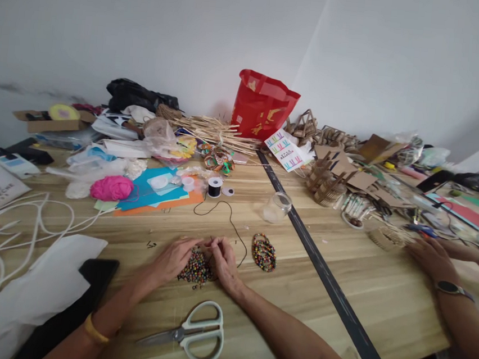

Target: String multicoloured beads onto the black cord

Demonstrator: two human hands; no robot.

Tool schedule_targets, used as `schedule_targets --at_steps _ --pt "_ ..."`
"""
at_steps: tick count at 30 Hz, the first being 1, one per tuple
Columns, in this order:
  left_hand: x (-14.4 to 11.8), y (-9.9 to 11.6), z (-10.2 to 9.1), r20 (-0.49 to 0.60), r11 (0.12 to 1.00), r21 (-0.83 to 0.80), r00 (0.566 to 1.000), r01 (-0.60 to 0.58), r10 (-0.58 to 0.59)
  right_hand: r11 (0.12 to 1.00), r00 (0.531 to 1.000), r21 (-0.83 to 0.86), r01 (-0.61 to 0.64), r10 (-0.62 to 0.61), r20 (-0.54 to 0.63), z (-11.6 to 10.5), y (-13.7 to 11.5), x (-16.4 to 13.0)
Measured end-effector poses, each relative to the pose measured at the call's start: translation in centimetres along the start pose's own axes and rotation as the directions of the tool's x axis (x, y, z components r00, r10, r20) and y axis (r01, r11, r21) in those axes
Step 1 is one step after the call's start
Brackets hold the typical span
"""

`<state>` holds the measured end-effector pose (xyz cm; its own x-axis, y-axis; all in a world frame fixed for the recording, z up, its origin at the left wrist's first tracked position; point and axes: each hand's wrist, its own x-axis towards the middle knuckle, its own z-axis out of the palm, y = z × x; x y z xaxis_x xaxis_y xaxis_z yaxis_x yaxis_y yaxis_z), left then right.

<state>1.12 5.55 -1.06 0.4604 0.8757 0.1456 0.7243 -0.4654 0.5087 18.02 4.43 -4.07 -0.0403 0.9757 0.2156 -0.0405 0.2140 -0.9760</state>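
Note:
My left hand and my right hand meet at the fingertips above a pile of small multicoloured beads. The right thumb and fingers pinch what looks like the end of a thin black cord. This cord winds across the table from a spool and passes beside the right hand. Also bent into a pinch, the left fingers touch the right ones; what lies between them is too small to make out. Right of my hands lies a stack of beaded bracelets. Scissors with pale handles rest nearer me.
A glass jar stands beside the dark strip crossing the table. Pink yarn, coloured paper and a red bag are farther back. White cords and sheets lie left. At right, another person's hands work near a small woven basket.

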Motion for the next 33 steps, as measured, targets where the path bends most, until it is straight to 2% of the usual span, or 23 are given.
schedule_targets --at_steps 8,10,14,16,18,20,22,23,28,33 --pt "0.3 0.9 -0.8 0.026 0.999 -0.029 0.999 0.041 -0.04 0.999 1.0 -0.047 -0.016 0.015 -0.004 -0.2 -0.5 0.1" --pt "0.5 1.1 -1.5 -0.026 0.996 -0.08 0.998 0.05 -0.052 0.997 1.0 -0.073 -0.004 0.004 0.002 -0.2 -0.6 0.1" --pt "1.9 1.9 -2.5 -0.222 0.989 -0.142 0.973 0.036 -0.068 0.985 0.997 -0.17 0.037 -0.025 0.07 0.0 -0.8 -0.2" --pt "3.1 2.7 -2.6 -0.254 0.993 -0.121 0.967 0.006 -0.036 0.972 0.993 -0.227 0.068 -0.044 0.111 0.2 -0.8 -0.3" --pt "4.6 3.7 -2.3 -0.18 0.997 -0.063 0.983 -0.037 0.025 0.96 0.987 -0.256 0.116 -0.083 0.138 0.4 -0.8 -0.4" --pt "6.2 4.9 -1.6 -0.007 0.993 0.011 0.993 -0.121 0.122 0.951 0.981 -0.263 0.162 -0.127 0.144 0.5 -0.5 -0.4" --pt "7.7 5.7 -0.6 0.158 0.971 0.071 0.964 -0.229 0.216 0.949 0.98 -0.264 0.175 -0.143 0.136 0.6 -0.3 -0.3" --pt "8.5 6.0 -0.1 0.2 0.964 0.069 0.951 -0.256 0.238 0.949 0.983 -0.267 0.165 -0.135 0.128 0.5 -0.1 -0.3" --pt "11.5 5.6 2.0 0.293 0.943 0.074 0.911 -0.324 0.29 0.948 0.987 -0.289 0.132 -0.099 0.126 0.5 0.0 -0.2" --pt "12.6 4.9 2.6 0.377 0.917 0.06 0.859 -0.395 0.345 0.949 0.982 -0.275 0.152 -0.113 0.15 0.4 -0.3 -0.1"
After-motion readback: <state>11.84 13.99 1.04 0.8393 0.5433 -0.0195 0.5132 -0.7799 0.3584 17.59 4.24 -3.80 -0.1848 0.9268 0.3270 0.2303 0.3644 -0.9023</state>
